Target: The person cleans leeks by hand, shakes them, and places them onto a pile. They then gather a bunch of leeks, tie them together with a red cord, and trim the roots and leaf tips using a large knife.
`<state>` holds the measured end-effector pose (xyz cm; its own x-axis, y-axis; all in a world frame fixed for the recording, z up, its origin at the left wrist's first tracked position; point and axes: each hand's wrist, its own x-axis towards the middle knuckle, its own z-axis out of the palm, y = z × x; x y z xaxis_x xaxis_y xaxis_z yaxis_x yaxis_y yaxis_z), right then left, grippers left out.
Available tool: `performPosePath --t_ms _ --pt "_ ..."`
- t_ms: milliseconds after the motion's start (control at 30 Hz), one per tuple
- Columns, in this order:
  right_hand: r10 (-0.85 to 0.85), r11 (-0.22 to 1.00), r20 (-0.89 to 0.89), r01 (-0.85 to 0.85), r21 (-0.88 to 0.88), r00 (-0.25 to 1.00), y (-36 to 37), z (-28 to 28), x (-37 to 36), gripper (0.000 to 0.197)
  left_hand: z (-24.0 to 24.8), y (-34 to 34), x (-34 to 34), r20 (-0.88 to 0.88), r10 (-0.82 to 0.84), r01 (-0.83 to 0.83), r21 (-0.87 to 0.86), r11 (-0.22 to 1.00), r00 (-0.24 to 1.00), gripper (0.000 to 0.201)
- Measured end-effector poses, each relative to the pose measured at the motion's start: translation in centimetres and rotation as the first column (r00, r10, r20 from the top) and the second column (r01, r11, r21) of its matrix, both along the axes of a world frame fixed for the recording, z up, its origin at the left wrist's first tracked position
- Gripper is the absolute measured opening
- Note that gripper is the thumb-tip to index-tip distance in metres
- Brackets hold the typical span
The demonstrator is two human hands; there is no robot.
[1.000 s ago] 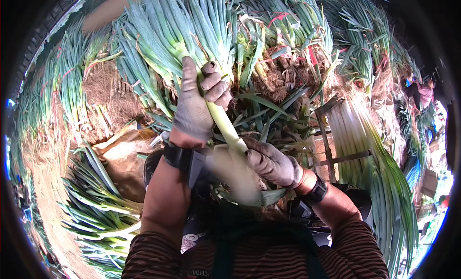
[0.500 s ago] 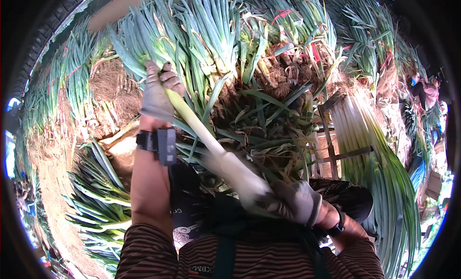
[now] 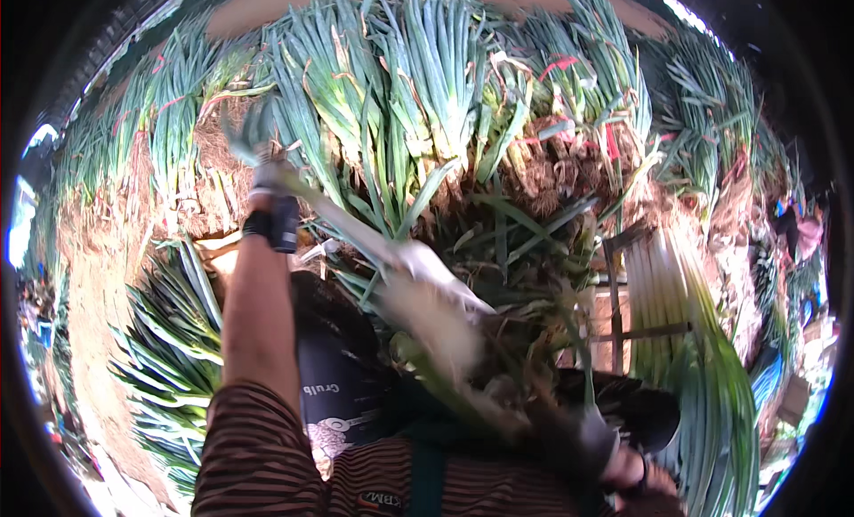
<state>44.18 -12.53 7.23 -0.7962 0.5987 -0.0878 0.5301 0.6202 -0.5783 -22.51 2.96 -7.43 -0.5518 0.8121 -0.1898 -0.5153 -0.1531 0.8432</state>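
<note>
My left hand (image 3: 274,174), in a grey glove, is closed round the upper part of a long green onion (image 3: 356,232) at the left. Its pale shaft slants down to the right, in front of my lap. A blurred whitish strip, perhaps peeled outer skin (image 3: 445,335), hangs between the shaft and my right hand (image 3: 583,432). That gloved hand is low at the right, close to my body. Motion smears its fingers, so what it holds cannot be made out.
Rooted green onion bundles (image 3: 436,81) stand across the back, some with red ties. Loose leaves (image 3: 498,241) heap up before me. Cleaned white stalks (image 3: 654,277) lie in a metal rack (image 3: 616,294) at the right. More green onions (image 3: 173,357) lie at the left. Another person (image 3: 805,232) is at far right.
My right hand has swept down and to the right, drawing a whitish strip away from the shaft. The left hand has shifted slightly left and lower, still gripping the green onion.
</note>
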Motion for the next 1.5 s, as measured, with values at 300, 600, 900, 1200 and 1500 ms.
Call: performPosePath --t_ms 300,600,900,1200,1500 --pt "-0.214 0.927 0.187 0.14 0.347 0.959 5.9 1.3 -1.0 0.066 4.2 0.1 10.3 0.255 0.4 -0.391 -0.086 0.916 0.88 0.046" --pt "-0.092 0.689 -0.105 0.14 0.711 0.99 11.3 -1.3 -11.9 0.07 7.2 1.6 16.7 0.187 0.22 -0.246 0.131 0.96 0.957 0.044" --pt "0.106 0.851 -0.048 -0.065 0.521 0.993 13.3 -3.7 -13.1 0.023 6.8 2.3 17.5 0.255 0.024 -0.066 0.158 0.985 0.967 0.039" --pt "-0.001 0.897 -0.23 0.103 0.43 0.973 8.0 -1.9 -11.1 0.02 4.1 4.7 18.5 0.297 -0.106 0.085 0.082 0.993 0.949 0.044" --pt "-0.255 0.875 0.052 0.208 0.437 0.965 9.5 -2.7 -2.2 0.032 5.3 2.0 13.8 0.32 0.171 -0.224 0.137 0.965 0.932 0.039"
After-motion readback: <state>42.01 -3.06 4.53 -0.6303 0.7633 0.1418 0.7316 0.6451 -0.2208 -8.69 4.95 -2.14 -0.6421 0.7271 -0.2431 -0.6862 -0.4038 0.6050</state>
